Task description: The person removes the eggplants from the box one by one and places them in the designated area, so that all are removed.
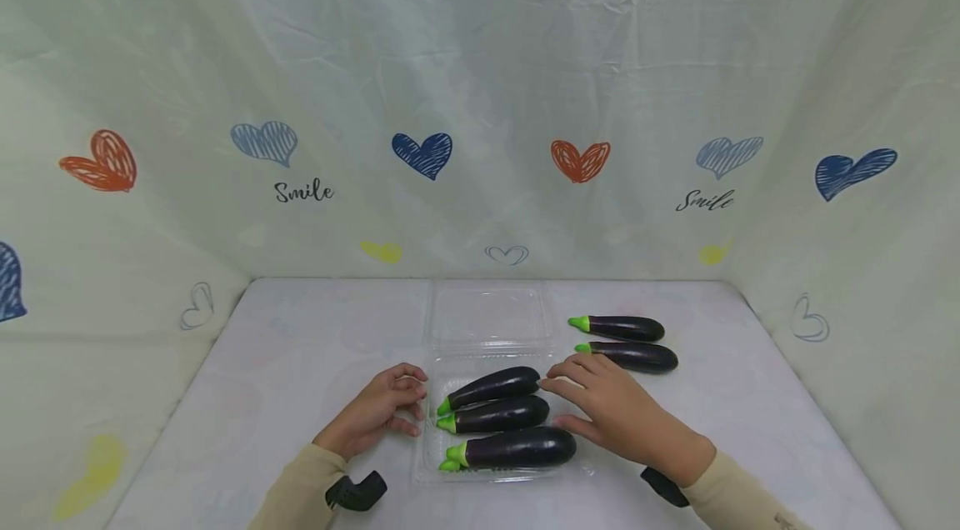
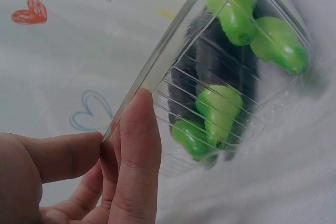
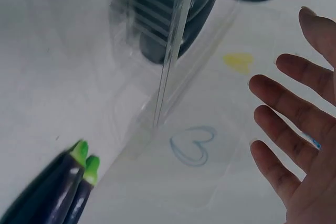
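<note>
A clear plastic box (image 1: 498, 476) holds several dark eggplants (image 1: 506, 413), lying crosswise with their green stems to the left. Double green tips show at the nearest eggplant (image 1: 525, 448). Beside the box's left edge is my left hand (image 1: 382, 411), thumb and fingers apart and slightly bent. In the left wrist view its fingers (image 2: 139, 135) lie at the clear rim; light contact cannot be ruled out. My right hand (image 1: 611, 405) hovers by the eggplants' blunt ends. Its fingers (image 3: 289, 100) are spread and hold nothing in the right wrist view.
The box's clear lid (image 1: 487, 313) lies folded back behind it. Two more eggplants lie on the white table at the back right, the rear one (image 1: 626, 328) and the front one (image 1: 637, 357). A heart-patterned curtain (image 1: 480, 213) encloses the table's back and sides.
</note>
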`<action>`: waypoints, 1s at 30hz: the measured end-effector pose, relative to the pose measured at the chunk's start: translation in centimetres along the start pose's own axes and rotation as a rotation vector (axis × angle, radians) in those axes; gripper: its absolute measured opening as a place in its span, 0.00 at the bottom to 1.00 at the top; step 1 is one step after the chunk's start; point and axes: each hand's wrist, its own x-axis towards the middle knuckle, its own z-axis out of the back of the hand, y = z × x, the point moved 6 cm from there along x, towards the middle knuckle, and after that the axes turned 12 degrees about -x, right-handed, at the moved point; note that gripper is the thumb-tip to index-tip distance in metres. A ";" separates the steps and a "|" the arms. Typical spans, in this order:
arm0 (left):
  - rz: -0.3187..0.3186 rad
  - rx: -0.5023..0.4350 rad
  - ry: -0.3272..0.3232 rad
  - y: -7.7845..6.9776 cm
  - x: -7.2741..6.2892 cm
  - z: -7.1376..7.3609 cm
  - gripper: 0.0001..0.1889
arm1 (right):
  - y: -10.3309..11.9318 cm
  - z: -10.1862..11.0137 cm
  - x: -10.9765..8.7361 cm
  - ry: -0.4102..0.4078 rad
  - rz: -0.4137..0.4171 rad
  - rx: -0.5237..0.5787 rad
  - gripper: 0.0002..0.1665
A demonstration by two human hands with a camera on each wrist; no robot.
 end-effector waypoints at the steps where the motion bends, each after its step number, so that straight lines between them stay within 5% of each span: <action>1: 0.001 0.000 -0.002 0.0 0.0 0.0 0.14 | 0.3 -0.1 0.1 0.002 0.014 0.002 0.29; 21: 0.006 -0.004 -0.010 0.0 0.1 0.1 0.14 | 3.5 -1.3 0.3 0.129 0.134 0.032 0.27; 30: 0.002 -0.001 -0.006 -0.1 0.1 0.1 0.14 | 3.9 -1.7 0.3 0.266 0.119 0.101 0.25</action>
